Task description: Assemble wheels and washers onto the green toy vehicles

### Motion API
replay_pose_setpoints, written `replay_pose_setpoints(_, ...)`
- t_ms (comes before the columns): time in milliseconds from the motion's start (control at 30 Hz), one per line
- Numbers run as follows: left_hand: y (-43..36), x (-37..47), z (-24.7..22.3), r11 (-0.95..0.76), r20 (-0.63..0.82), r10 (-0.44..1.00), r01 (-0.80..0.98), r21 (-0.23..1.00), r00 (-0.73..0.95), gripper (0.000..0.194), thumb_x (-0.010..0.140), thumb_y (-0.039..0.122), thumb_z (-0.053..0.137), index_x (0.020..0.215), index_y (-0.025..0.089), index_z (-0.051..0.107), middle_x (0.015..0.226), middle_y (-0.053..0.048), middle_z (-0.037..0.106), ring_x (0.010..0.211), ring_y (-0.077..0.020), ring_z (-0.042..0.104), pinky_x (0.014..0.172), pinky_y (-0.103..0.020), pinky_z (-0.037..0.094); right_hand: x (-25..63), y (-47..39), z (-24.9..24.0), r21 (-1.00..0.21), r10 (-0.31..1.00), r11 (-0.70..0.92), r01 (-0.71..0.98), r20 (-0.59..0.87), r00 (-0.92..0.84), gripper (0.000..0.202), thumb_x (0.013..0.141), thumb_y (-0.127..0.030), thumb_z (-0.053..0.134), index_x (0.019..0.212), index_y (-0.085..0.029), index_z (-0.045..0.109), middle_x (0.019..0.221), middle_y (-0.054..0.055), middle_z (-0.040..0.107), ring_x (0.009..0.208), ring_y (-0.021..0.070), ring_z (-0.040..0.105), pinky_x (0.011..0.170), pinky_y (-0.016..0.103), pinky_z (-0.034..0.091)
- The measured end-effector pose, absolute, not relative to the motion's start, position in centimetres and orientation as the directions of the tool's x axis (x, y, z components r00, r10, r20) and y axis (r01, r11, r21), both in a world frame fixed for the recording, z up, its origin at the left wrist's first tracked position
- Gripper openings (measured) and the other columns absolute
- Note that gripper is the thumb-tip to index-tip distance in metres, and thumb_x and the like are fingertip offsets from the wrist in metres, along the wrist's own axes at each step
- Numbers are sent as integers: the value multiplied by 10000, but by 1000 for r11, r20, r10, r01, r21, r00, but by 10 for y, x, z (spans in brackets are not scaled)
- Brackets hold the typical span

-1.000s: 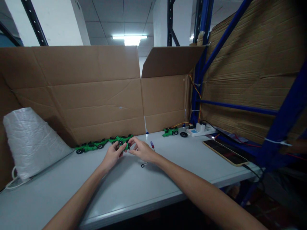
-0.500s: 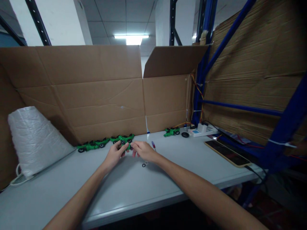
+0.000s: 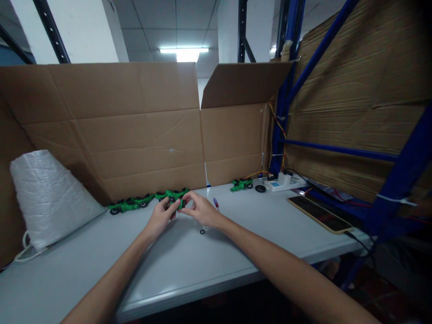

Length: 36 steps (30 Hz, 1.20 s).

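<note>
My left hand (image 3: 163,217) is closed on a small green part (image 3: 181,204) with black bits. My right hand (image 3: 200,209) grips the same part from the right, with thumb and forefinger around its end. Behind the hands, several green toy vehicles with black wheels (image 3: 130,204) stand in a row along the cardboard. Two small rings (image 3: 202,231), one of them black, lie on the table just below my right hand. A small screwdriver (image 3: 216,204) is to the right of that hand.
Another green vehicle (image 3: 241,185) and a black tyre (image 3: 260,188) are at the back right, beside a white power strip (image 3: 285,183). A phone (image 3: 320,214) lies at the right edge. A white wrapped bag (image 3: 50,198) stands at the left, and cardboard walls (image 3: 145,135) surround the table.
The fingers of my right hand have shifted up and opened wider around the green part. My left hand has barely moved.
</note>
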State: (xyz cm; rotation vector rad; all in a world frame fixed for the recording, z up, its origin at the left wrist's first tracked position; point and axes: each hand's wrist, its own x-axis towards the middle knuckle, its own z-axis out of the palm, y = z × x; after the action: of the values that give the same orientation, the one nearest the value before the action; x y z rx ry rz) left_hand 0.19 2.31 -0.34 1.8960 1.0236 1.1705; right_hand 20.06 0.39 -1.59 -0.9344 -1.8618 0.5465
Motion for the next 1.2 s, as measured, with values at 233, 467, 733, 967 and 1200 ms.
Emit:
replay_pose_setpoints(233,22,4,-5,-435,361,885,246,866,294,449,857,619,678,810,181,592,705,-13,649,561,-131,520,536,-261,375,201,8,-19,-729,824,566,386,512,-242,247,1037,-436,519,1020,-216,629,876,-2,715,645,123,601,651,242,424)
replay_pose_setpoints(467,24,3,-7,-448,370,877,244,860,306,442,876,617,666,829,183,594,710,-12,645,575,-136,528,536,-263,379,201,6,-14,-727,816,578,371,530,-232,194,998,-419,592,1046,-232,614,921,-8,724,623,116,596,628,238,435)
replay_pose_setpoints(733,19,2,0,-468,395,875,282,837,281,442,898,605,647,773,185,591,598,5,576,568,-144,523,561,-274,373,202,3,-12,-675,765,642,363,597,-241,357,906,-462,726,1152,-236,600,1112,26,719,696,122,624,690,252,469)
replay_pose_setpoints(967,24,2,-5,-481,399,859,235,845,321,423,903,591,649,814,180,613,672,-14,622,571,-140,525,544,-273,373,202,3,-14,-720,804,595,358,546,-237,269,999,-471,590,1127,-235,596,954,-1,733,595,106,578,600,231,424)
replay_pose_setpoints(1200,22,2,-4,-469,389,871,270,841,300,441,894,607,650,795,184,577,643,10,611,562,-132,522,557,-265,382,203,10,-17,-751,824,567,339,509,-250,306,952,-511,650,992,-209,626,870,3,732,584,109,569,563,225,410)
